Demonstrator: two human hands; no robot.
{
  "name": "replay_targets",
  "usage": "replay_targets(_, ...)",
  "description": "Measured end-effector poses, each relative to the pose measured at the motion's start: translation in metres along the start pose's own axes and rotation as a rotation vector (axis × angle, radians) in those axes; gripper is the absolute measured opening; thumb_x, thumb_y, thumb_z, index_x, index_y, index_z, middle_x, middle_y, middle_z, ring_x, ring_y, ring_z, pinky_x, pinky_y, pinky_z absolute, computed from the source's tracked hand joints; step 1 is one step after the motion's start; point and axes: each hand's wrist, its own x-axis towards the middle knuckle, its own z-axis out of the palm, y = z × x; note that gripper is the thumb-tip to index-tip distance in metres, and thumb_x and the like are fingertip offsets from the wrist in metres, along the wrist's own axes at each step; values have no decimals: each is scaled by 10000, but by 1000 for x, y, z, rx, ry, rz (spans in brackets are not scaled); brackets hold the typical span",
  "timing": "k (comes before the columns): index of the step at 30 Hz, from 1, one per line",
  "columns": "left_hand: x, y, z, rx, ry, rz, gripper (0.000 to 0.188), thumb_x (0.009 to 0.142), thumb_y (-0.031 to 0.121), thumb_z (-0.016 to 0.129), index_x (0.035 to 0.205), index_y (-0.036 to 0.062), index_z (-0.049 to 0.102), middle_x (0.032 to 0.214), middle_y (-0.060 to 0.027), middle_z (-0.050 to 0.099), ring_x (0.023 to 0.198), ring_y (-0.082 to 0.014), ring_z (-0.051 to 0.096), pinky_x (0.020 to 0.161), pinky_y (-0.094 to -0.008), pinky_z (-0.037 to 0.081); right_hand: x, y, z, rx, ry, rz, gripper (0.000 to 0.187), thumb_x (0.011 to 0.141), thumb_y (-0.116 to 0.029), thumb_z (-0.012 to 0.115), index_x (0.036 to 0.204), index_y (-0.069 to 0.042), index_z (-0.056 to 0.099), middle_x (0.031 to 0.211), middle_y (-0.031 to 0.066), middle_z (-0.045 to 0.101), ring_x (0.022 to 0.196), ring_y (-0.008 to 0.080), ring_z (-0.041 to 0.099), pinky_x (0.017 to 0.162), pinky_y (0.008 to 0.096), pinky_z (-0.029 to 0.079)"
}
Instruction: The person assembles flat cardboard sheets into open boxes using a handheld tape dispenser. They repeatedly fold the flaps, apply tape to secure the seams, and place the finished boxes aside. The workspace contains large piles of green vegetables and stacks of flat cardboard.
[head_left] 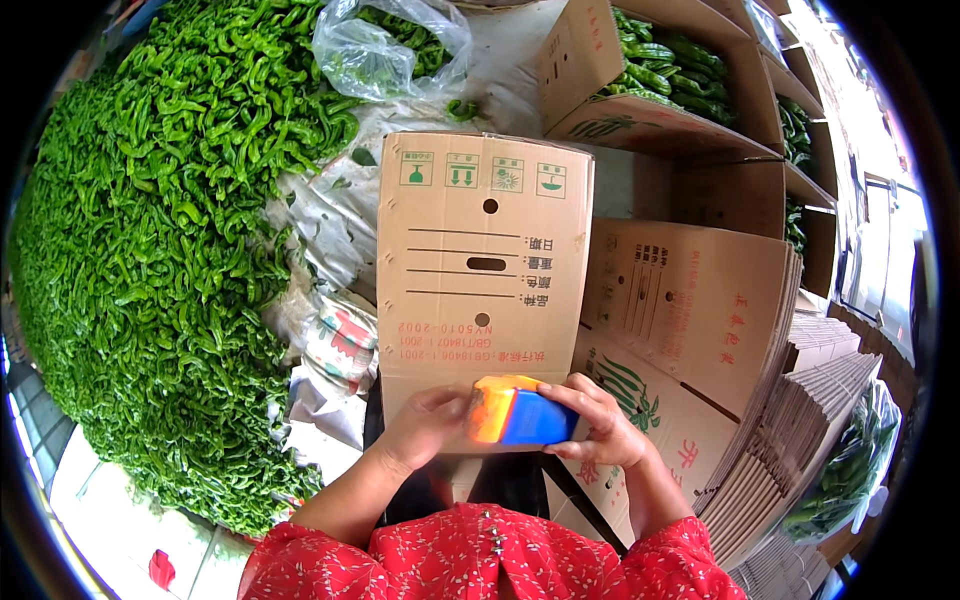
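A red top point(430, 552) — pale-sprigged, with 2 short sleeves point(682, 556) — carries small shiny buttons point(495, 531).

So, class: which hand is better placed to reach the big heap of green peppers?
Probably the left hand: it is nearer the green pepper heap, on that same side. The right hand is farther off and grips the blue-and-orange object.

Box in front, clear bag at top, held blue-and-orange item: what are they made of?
Box: likely corrugated cardboard, matt; stiff brown panel with cut holes.
Bag: thin plastic film, glossy; see-through, crinkled, with highlights.
Item: smooth-looking, perhaps plastic or coated card; flat bright colours, but material unclear.
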Motion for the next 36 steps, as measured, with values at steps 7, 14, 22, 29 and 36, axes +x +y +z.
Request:
replay_targets(7,-8,18,-4,417,124,93,97,921,104,611,939,18,653,880,22,586,866,-63,526,821,-245,409,22,-2,3,-21,-159,24,788,652,-141,820,1369,-155,493,974,126,564,912,322,554,818,402,477)
replay_targets(14,-9,28,-3,1021,323,431,75,865,65,662,831,7,631,795,-13,574,784,-86,540,721,-253,437,19,-4,-6,-156,-224,70,826,638,-130,827,1384,-199,478,1005,136,564,919,326,570,813,398,505)
replay_targets(22,-15,74,-179,1097,784,494,62,868,34,629,840,-21,637,791,-38,571,721,-126,538,693,-260,437,-100,42,-138,-732,-84,640,834,587,-106,787,1365,-188,500,976,135,572,905,309,579,845,416,501)
replay_targets(29,78,1,-221,791,858,224,114,869,87,617,820,-5,665,765,-48,625,664,-121,540,625,-259,436,-53,133,-70,-933,-172,911,512,801,-189,655,1302,-210,548,1110,165,583,1107,336,546,926,442,440)
replay_targets(36,109,-24,-261,154,827,-70,510,862,425,554,1143,5,625,977,-81,675,826,-214,640,698,-348,512,19,206,43,-970,38,695,288,740,-95,583,1009,-36,669,1026,157,544,999,331,528,839,405,469)
